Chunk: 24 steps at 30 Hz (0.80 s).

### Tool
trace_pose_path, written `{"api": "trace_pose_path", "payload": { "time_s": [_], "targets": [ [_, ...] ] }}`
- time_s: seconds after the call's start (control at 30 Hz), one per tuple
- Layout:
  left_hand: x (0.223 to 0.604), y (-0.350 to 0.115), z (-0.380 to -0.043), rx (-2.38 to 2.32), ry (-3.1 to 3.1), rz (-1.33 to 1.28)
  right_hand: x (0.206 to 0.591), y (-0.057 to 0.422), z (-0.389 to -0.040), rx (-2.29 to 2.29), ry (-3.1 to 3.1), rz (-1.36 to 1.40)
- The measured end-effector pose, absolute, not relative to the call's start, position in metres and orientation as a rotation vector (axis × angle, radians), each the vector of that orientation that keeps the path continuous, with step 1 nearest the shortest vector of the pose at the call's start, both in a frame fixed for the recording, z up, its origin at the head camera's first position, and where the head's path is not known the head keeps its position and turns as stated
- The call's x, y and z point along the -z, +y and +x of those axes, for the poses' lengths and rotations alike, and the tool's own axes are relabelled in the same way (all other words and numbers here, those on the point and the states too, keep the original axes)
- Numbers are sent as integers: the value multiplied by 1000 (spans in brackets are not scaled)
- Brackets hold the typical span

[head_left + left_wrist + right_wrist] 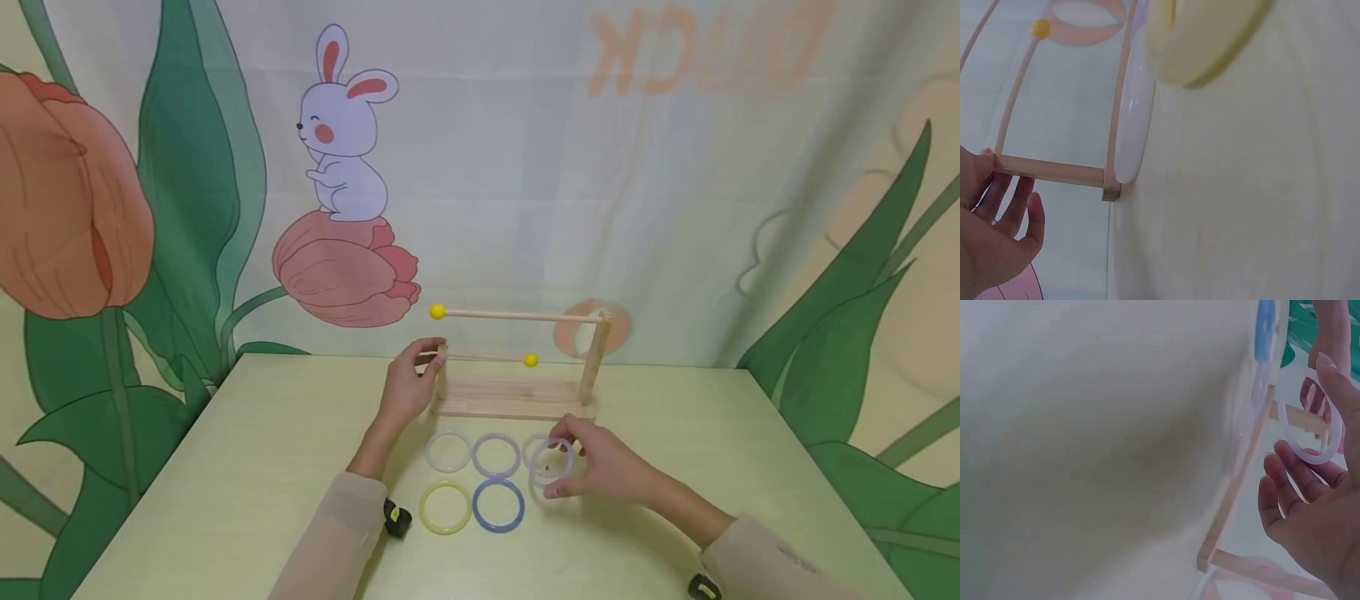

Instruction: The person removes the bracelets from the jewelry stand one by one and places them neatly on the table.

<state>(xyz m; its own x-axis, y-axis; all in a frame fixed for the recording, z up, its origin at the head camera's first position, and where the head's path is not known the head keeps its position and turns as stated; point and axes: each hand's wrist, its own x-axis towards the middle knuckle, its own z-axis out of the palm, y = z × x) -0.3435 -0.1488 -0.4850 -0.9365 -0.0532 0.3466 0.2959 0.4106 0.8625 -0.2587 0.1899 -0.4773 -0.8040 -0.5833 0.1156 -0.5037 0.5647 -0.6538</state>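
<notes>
My left hand (pixel 408 387) pinches the top of the short left post (pixel 1054 170) of a wooden stand (pixel 513 408), thumb on one side and fingers on the other. From this post a thin rod runs right to a yellow ball (pixel 531 360). A higher rod runs left from the taller right post (pixel 592 362) to another yellow ball (pixel 437 311). My right hand (pixel 607 467) holds a translucent whitish ring (pixel 1284 425) between thumb and fingers, raised in front of the stand. Pale ring outlines behind it are partly hidden by this hand.
In front of the stand lie a clear ring (pixel 427 451), a pale lilac ring (pixel 474 456), a yellow ring (pixel 422 507) and a blue ring (pixel 476 505) on the pale table (pixel 247 467). A printed curtain (pixel 480 167) hangs behind the table's far edge.
</notes>
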Motion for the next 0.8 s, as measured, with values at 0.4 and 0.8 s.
{"api": "trace_pose_path", "payload": {
  "time_s": [0.4, 0.8],
  "targets": [
    [486, -148, -343, 1531, -2349, -206, 501, 188, -238, 870, 2790, -967],
    [486, -149, -344, 1523, -2359, -203, 497, 186, -230, 682, 2877, -1023]
  ]
}}
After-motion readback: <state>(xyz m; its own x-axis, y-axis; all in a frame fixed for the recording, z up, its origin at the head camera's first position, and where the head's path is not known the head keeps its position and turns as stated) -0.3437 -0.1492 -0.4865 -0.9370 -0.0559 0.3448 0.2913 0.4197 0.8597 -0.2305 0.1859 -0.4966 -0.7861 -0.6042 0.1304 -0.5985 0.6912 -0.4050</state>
